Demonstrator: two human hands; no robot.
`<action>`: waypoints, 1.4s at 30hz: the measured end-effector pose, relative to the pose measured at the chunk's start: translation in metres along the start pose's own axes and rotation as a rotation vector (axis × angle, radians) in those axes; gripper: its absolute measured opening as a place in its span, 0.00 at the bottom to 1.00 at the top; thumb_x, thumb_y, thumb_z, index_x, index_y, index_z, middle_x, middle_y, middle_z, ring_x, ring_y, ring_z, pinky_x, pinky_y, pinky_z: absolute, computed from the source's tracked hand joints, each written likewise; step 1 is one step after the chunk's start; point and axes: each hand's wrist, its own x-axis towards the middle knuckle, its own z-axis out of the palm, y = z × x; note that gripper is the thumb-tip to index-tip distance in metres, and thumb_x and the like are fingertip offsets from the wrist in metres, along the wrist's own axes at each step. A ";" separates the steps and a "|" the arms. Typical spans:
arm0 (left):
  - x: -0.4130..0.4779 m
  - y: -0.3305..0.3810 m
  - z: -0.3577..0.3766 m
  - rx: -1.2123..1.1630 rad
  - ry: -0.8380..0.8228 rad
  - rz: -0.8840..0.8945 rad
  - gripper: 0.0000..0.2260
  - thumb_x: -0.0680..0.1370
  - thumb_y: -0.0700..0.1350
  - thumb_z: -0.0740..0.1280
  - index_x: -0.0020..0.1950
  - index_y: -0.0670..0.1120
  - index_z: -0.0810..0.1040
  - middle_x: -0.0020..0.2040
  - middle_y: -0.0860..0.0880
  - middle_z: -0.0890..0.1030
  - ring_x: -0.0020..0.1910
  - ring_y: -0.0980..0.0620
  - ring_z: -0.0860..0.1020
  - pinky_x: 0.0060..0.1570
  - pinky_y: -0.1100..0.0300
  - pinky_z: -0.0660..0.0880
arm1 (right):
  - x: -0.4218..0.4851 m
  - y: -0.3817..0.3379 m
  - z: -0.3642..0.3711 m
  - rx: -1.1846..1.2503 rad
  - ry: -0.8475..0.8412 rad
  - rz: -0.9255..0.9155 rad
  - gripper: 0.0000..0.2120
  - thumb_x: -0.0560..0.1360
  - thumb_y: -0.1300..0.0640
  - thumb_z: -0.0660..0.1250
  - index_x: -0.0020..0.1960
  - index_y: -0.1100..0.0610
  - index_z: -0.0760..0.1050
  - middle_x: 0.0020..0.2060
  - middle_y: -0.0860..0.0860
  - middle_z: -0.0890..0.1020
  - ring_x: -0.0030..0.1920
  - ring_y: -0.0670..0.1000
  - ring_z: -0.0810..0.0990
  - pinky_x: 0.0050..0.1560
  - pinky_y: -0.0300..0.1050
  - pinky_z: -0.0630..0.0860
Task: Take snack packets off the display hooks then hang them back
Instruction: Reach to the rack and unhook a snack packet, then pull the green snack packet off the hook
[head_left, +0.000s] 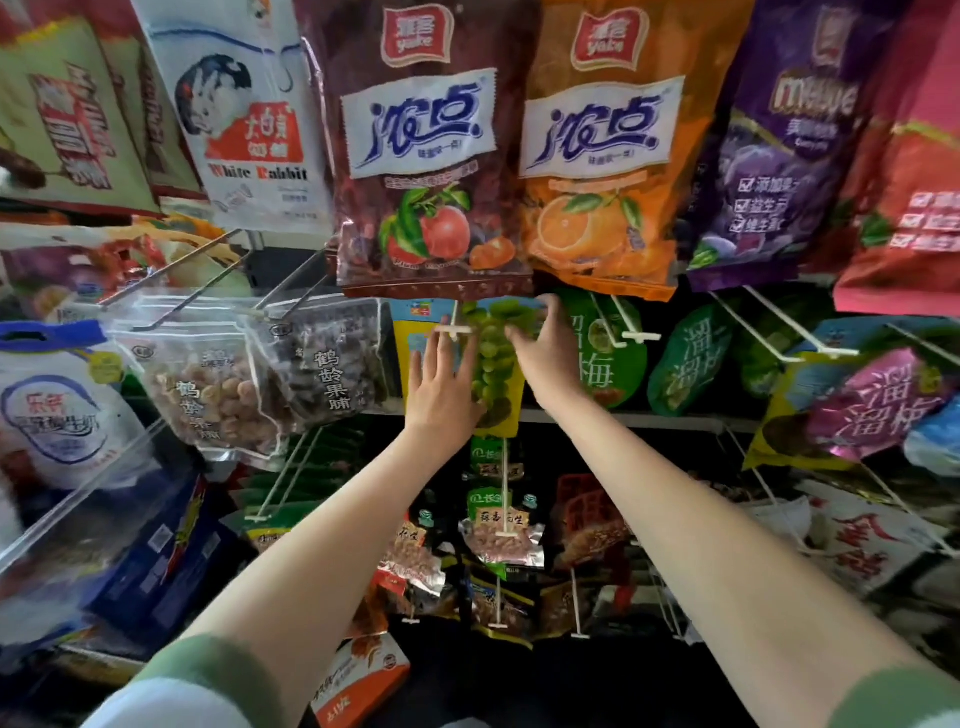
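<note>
A yellow snack packet (496, 358) printed with green grapes hangs on a white display hook (454, 328) in the middle row, just under a brown candy bag (426, 156). My left hand (441, 384) lies flat against the packet's left side, fingers straight and pointing up beside the hook's tip. My right hand (540, 348) reaches to the packet's upper right edge with fingers spread and thumb toward the grapes. Whether those fingers pinch the packet cannot be told. The packet's top is hidden behind the brown bag.
An orange candy bag (602, 156) and a purple bag (779, 145) hang above right. Clear nut packets (218, 384) hang at left, green plum packets (685, 364) at right. White hooks with peanut packets (501, 535) jut out below my arms. A clear plastic bin (78, 509) stands lower left.
</note>
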 end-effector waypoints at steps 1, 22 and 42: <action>0.002 0.003 0.003 -0.023 -0.034 -0.002 0.41 0.77 0.57 0.62 0.76 0.48 0.35 0.77 0.38 0.42 0.76 0.40 0.42 0.74 0.45 0.44 | -0.007 0.012 -0.005 -0.044 0.003 -0.065 0.21 0.76 0.54 0.66 0.66 0.55 0.64 0.60 0.53 0.73 0.57 0.52 0.74 0.51 0.43 0.73; 0.015 0.211 0.003 -0.775 -0.179 0.067 0.40 0.74 0.40 0.67 0.76 0.42 0.42 0.75 0.39 0.52 0.73 0.40 0.54 0.72 0.47 0.56 | -0.049 0.188 -0.236 -0.131 0.485 0.377 0.30 0.72 0.64 0.69 0.70 0.64 0.59 0.64 0.61 0.67 0.66 0.59 0.65 0.65 0.52 0.65; -0.026 0.189 -0.004 -0.542 0.043 -0.191 0.24 0.79 0.41 0.59 0.75 0.43 0.57 0.68 0.41 0.66 0.66 0.42 0.67 0.55 0.52 0.71 | -0.020 0.125 -0.165 -0.026 -0.384 -0.154 0.29 0.78 0.55 0.63 0.75 0.53 0.54 0.71 0.53 0.65 0.70 0.51 0.66 0.67 0.44 0.64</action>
